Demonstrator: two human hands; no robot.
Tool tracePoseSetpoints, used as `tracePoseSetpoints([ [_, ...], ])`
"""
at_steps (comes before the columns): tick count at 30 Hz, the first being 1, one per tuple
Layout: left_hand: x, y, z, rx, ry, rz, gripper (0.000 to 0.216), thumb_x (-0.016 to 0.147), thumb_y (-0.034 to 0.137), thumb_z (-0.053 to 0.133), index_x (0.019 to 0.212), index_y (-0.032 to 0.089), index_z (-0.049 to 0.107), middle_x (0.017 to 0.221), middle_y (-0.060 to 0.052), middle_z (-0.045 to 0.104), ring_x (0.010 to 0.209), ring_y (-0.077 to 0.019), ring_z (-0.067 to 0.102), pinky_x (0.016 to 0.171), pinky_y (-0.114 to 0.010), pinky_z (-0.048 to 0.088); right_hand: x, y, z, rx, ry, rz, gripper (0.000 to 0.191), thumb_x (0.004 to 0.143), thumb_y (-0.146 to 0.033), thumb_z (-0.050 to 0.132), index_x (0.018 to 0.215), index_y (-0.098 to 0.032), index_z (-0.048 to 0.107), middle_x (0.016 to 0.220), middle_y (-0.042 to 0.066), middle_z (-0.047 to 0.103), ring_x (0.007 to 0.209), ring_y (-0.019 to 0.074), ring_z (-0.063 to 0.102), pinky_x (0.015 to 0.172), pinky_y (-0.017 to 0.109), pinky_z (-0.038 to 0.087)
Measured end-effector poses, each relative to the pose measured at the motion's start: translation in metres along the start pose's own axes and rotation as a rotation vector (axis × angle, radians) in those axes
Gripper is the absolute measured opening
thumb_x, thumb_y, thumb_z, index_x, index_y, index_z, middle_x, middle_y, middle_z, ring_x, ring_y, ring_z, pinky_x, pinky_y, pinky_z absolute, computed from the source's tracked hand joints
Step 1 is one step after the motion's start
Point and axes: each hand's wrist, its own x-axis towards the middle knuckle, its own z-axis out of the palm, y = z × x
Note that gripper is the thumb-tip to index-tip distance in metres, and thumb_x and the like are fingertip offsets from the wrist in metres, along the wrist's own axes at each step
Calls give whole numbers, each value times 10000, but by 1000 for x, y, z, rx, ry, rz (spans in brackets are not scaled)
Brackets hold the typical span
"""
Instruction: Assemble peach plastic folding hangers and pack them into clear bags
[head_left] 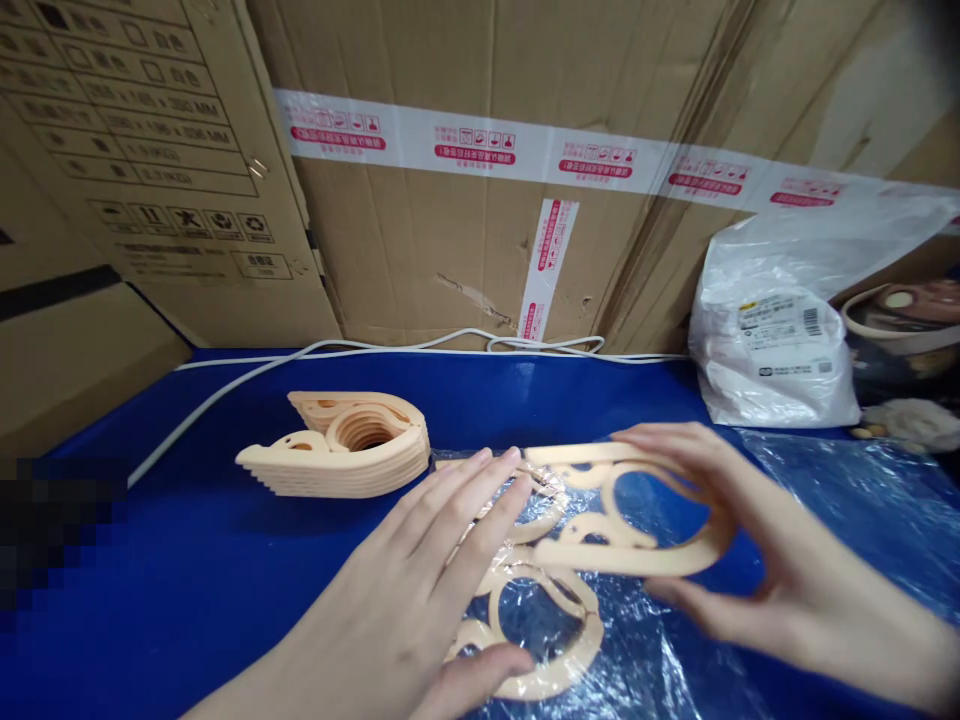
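In the head view, my right hand [739, 530] has its thumb and fingers around the rounded end of a beige plastic folding hanger [622, 560], folded up. My left hand [442, 570] lies with fingers stretched over a clear plastic bag [637, 650]. Under that hand, more beige hangers [555, 685] show through the film, partly hidden by my palm and fingers. Left of the hands stands a neat stack of several folded beige hangers [337, 475]. Whether the held hanger touches the bag beneath it I cannot tell.
Large cardboard boxes [420, 240] wall off the back of the blue table surface [187, 590]. A white cable [247, 378] runs along the back and curves down on the left. At the back right are a white plastic package [780, 340] and dark clutter [900, 350].
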Motion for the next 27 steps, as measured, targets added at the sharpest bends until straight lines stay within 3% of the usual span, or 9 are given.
tracePoseSetpoints([
  [4, -4, -4, -7, -66, -90, -24, 468, 1073, 321, 366, 1518, 189, 420, 1600, -12, 449, 1497, -154, 349, 1225, -286, 313, -17, 43, -30, -51, -50, 155, 747, 803, -498, 746, 1460, -412, 402, 1431, 71, 543, 1313, 374, 561, 1081, 504, 534],
  [6, -3, -6, -11, -136, -173, 5, 413, 1046, 267, 432, 1452, 243, 506, 1520, 18, 550, 1412, -148, 474, 1174, -275, 402, -26, 57, -38, -22, -110, 226, 702, 813, -444, 732, 1445, -423, 427, 1442, 69, 529, 1326, 378, 554, 1035, 468, 573],
  [9, -1, -7, -14, -210, -310, 61, 444, 988, 353, 582, 1416, 241, 548, 1492, 0, 585, 1358, -192, 551, 1136, -309, 472, -34, 63, -39, 16, -185, 310, 699, 785, -356, 738, 1433, -397, 479, 1424, 74, 544, 1298, 385, 584, 957, 426, 622],
  [13, -1, -6, -11, -180, -404, 112, 732, 904, 513, 692, 1514, 188, 453, 1603, -66, 445, 1443, -283, 473, 1179, -417, 428, -30, 46, -26, 81, -298, 350, 707, 794, -441, 749, 1453, -338, 514, 1404, 108, 578, 1255, 385, 610, 819, 401, 667],
  [17, -5, -4, -7, -138, -387, 148, 759, 903, 530, 681, 1535, 192, 432, 1619, -75, 401, 1448, -288, 468, 1164, -427, 442, -19, 31, -18, 71, -279, 292, 606, 885, -481, 686, 1443, -314, 518, 1362, 103, 607, 1172, 327, 649, 837, 427, 652],
  [20, -7, -3, -5, -102, -335, 179, 763, 899, 492, 685, 1533, 155, 429, 1611, -82, 411, 1443, -270, 477, 1151, -392, 459, -15, 29, -16, 94, -214, 266, 622, 870, -500, 717, 1430, -334, 505, 1376, 94, 595, 1172, 312, 650, 816, 403, 648],
  [23, -9, -1, -4, -104, -280, 175, 765, 925, 459, 647, 1552, 111, 378, 1607, -84, 420, 1445, -245, 474, 1144, -352, 464, -9, 26, -7, 99, -202, 276, 653, 841, -526, 753, 1414, -322, 516, 1373, 96, 603, 1209, 317, 625, 891, 442, 615],
  [27, -11, 0, -5, -174, -216, 106, 738, 954, 444, 621, 1594, 225, 326, 1541, -64, 530, 1393, -243, 536, 1082, -336, 521, 0, 15, 20, 60, -196, 216, 678, 854, -582, 721, 1406, -251, 510, 1347, 142, 631, 1216, 339, 605, 968, 553, 532],
])
